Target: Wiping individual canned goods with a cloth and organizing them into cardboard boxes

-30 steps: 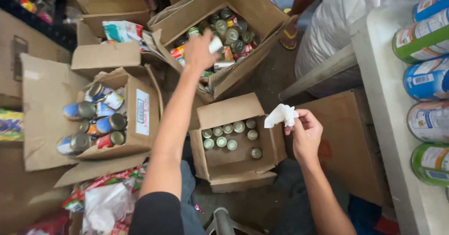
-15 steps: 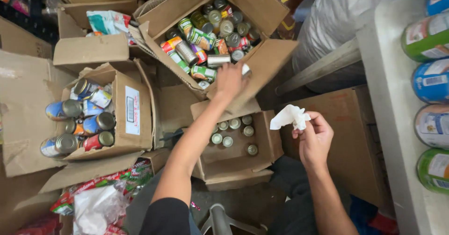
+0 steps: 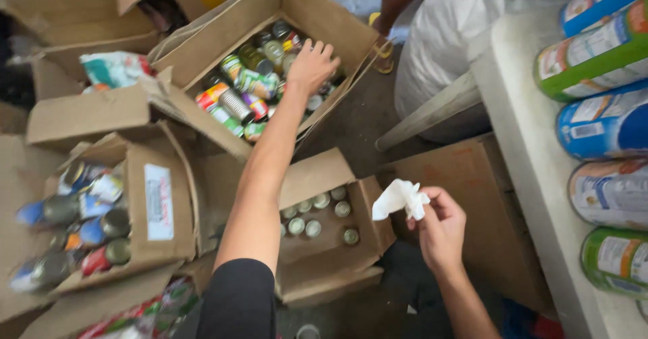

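My left hand (image 3: 312, 65) reaches far forward into a big open cardboard box (image 3: 341, 21) full of mixed tins and jars (image 3: 236, 99). Its fingers are spread over the cans at the box's right side and hold nothing that I can see. My right hand (image 3: 442, 229) is raised nearer to me, pinching a crumpled white tissue (image 3: 399, 198). Below my arms, a smaller open box (image 3: 317, 170) holds several small silver-topped cans (image 3: 314, 217).
At the left, a box (image 3: 158, 207) lies on its side with cans in it. More cardboard boxes stand behind. On the right, a white table (image 3: 533, 150) carries large labelled cans (image 3: 604, 126). A person in white (image 3: 445, 35) stands behind the table leg.
My left hand drew back to the big box's near edge, then reached in again over the cans. My right hand has kept hold of the white tissue, staying roughly in place.
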